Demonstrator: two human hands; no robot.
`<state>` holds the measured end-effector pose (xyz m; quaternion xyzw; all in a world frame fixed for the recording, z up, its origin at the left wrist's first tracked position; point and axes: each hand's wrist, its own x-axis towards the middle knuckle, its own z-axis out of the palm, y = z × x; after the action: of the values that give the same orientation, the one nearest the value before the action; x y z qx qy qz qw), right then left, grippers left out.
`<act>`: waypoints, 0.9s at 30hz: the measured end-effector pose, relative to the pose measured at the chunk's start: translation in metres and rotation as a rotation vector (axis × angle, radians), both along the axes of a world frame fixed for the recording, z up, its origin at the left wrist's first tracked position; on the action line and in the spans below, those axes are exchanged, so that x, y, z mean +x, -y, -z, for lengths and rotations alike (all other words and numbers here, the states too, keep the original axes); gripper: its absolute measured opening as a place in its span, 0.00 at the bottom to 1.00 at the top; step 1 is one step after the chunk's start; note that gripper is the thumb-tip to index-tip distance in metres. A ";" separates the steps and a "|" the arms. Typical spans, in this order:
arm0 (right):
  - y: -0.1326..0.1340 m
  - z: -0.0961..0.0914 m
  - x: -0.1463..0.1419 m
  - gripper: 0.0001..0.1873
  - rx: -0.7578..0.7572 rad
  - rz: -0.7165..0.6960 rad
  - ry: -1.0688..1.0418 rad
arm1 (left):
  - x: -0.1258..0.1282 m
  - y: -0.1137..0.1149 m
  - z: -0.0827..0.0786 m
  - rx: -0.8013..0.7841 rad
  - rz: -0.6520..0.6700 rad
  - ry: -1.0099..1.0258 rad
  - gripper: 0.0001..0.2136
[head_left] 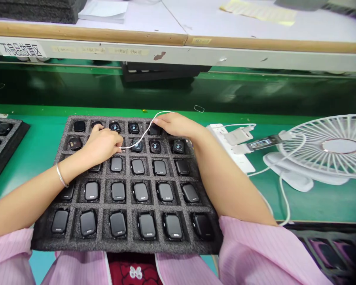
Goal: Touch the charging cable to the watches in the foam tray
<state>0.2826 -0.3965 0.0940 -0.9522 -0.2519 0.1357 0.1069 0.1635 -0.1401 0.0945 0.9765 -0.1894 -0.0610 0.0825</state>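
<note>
We seem mid cable-handling: left hand (103, 143) pinches white cable (144, 135) above foam tray (127, 246); right hand (175, 124) at back-row watch (156, 130), grip unclear. Next likely calls for keeping cable slack.

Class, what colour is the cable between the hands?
White; the cable shows best in the head view.
</note>
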 end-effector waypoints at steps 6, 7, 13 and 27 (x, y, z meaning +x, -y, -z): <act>0.009 -0.001 0.003 0.21 0.072 -0.107 -0.031 | -0.008 0.013 -0.013 0.345 0.154 0.182 0.10; 0.010 0.000 0.004 0.20 0.087 -0.128 -0.017 | -0.007 0.014 -0.016 0.359 0.161 0.171 0.10; 0.025 0.003 -0.008 0.18 0.225 -0.165 0.053 | 0.017 -0.014 -0.024 0.036 -0.054 -0.092 0.17; 0.015 -0.004 -0.029 0.08 0.158 -0.015 0.096 | 0.030 -0.027 -0.002 -0.212 0.033 -0.220 0.21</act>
<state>0.2539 -0.4114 0.0979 -0.9443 -0.2738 0.0705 0.1686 0.1938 -0.1131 0.0965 0.9464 -0.2007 -0.1488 0.2046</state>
